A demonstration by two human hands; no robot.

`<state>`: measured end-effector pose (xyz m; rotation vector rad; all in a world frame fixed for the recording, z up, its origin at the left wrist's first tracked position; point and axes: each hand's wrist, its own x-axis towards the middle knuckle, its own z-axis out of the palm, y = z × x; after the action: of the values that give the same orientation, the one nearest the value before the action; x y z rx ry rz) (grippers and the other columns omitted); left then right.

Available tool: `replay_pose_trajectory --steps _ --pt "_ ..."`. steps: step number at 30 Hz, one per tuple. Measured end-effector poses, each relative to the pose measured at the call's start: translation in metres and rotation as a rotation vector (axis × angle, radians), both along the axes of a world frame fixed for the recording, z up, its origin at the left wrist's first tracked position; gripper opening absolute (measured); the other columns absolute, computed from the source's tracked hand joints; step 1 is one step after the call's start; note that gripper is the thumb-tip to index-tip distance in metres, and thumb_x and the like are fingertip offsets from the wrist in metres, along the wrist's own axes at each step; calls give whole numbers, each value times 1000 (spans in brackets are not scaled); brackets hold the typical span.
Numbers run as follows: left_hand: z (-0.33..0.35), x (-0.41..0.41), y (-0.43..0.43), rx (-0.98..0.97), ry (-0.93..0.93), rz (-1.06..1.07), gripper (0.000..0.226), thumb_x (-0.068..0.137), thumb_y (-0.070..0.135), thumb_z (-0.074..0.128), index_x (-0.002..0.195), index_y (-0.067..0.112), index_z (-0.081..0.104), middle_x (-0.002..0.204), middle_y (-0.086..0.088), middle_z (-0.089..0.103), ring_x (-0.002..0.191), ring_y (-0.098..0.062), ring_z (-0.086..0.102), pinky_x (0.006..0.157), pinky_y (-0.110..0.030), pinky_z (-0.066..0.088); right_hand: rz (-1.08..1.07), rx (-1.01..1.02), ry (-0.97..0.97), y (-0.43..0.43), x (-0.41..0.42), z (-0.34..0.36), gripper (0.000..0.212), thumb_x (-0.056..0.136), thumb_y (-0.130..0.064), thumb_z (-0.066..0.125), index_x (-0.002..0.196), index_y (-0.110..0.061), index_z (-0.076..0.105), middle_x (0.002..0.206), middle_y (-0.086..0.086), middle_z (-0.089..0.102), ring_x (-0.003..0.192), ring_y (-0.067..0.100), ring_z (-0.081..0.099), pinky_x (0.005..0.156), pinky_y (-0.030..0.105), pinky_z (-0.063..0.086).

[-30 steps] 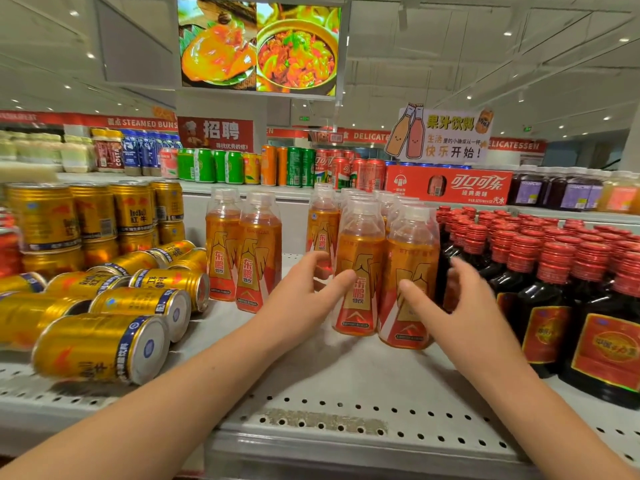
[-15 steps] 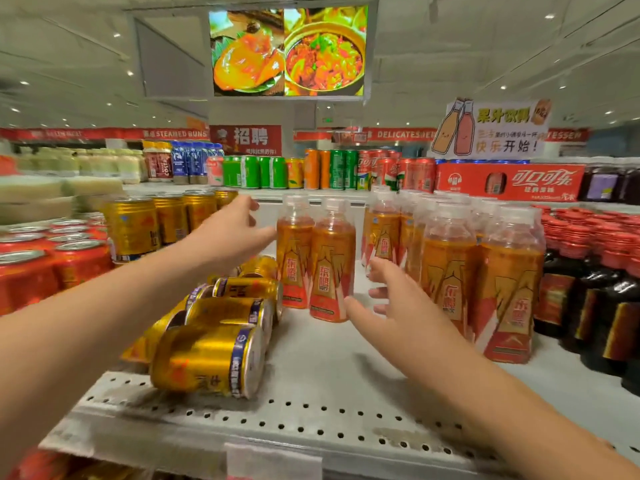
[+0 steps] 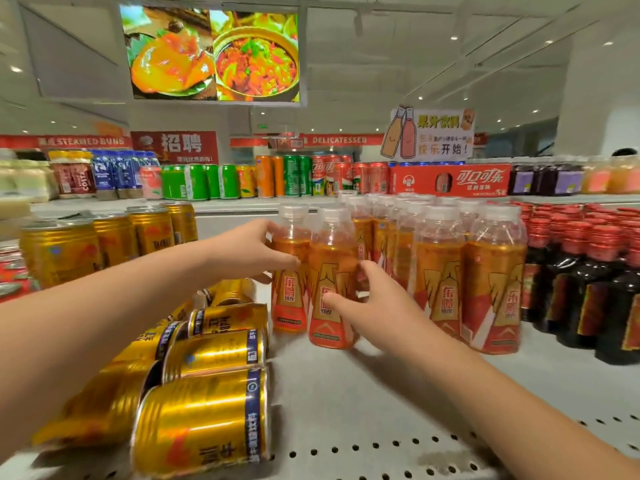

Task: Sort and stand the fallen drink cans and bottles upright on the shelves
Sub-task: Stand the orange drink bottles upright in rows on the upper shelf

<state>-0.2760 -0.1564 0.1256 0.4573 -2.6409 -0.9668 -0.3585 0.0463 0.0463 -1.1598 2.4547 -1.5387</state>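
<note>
Two orange drink bottles stand upright apart from the main group, mid-shelf. My left hand [image 3: 247, 251] grips the left bottle [image 3: 290, 303] at its shoulder, thumb across the front. My right hand [image 3: 375, 306] holds the right bottle [image 3: 329, 271] from its right side, with the thumb on the label and the fingers behind. Several gold cans [image 3: 207, 420] lie on their sides at the front left of the shelf, stacked against each other. Behind them, more gold cans [image 3: 62, 251] stand upright.
A tight block of upright orange bottles [image 3: 440, 271] stands just right of my hands, then dark bottles with red caps [image 3: 588, 271]. Red cans [image 3: 10, 271] sit at the far left. The perforated grey shelf [image 3: 381, 410] has bare room in front. Another shelf of cans runs behind.
My left hand has swung right from above the gold cans onto the left bottle. My right hand has reached forward and closed round the right bottle.
</note>
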Motion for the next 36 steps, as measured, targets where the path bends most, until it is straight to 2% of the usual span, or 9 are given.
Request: replay_pose_trajectory --steps 4,10,13,17,20,23,28,33,36 --pt "-2 -14 17 63 -2 -98 57 89 26 78 136 22 47 118 -6 71 104 -20 72 90 -42 61 27 16 55 32 9 -2 42 83 -63 68 117 -60 43 102 -37 57 87 -13 60 63 13 51" --pt "-5 -36 51 65 31 -179 70 89 26 79 147 22 41 128 -5 65 109 -21 69 88 -40 62 60 64 120 62 19 0 48 85 -68 61 127 -59 39 116 -35 59 94 -24 55 69 8 46" --pt "-8 -44 60 59 36 -170 72 89 29 79 149 22 40 131 -6 63 113 -23 66 92 -44 60 34 70 160 73 19 -2 47 86 -69 57 127 -59 39 116 -36 59 97 -19 57 77 13 51" --pt "-8 -47 66 36 48 -109 61 91 33 75 141 22 41 111 2 62 100 -17 67 85 -39 62 -14 76 178 92 8 -4 48 85 -70 57 127 -55 39 111 -36 61 100 -13 61 83 23 57" --pt "-8 -49 73 12 61 -62 57 91 35 75 135 21 42 103 4 62 91 -15 66 76 -35 62 -47 39 184 99 0 -5 68 82 -70 61 138 -47 29 101 -38 51 90 -16 59 69 12 52" --pt "-10 -56 85 29 73 -25 59 89 37 78 133 19 42 109 -2 64 96 -21 66 79 -38 62 -68 57 230 98 -1 -7 63 80 -71 61 129 -47 29 92 -41 47 78 -26 52 52 2 43" --pt "-4 -53 96 170 42 95 70 92 37 75 147 9 40 120 -10 64 108 -27 67 90 -42 61 -132 81 426 99 -6 -8 57 79 -76 53 127 -47 42 103 -31 47 88 -9 55 71 18 53" --pt "2 -43 107 0 274 249 51 99 35 59 145 19 43 119 -2 63 103 -21 65 85 -42 60 -103 -12 357 98 -8 -16 57 79 -75 57 124 -46 39 89 -21 56 81 -9 58 54 13 46" --pt "6 -44 117 -128 394 207 32 103 30 52 134 24 51 107 1 68 89 -11 67 70 -31 59 -98 -20 329 99 -9 -18 48 79 -73 59 112 -47 35 87 -19 56 73 -1 61 56 18 49"
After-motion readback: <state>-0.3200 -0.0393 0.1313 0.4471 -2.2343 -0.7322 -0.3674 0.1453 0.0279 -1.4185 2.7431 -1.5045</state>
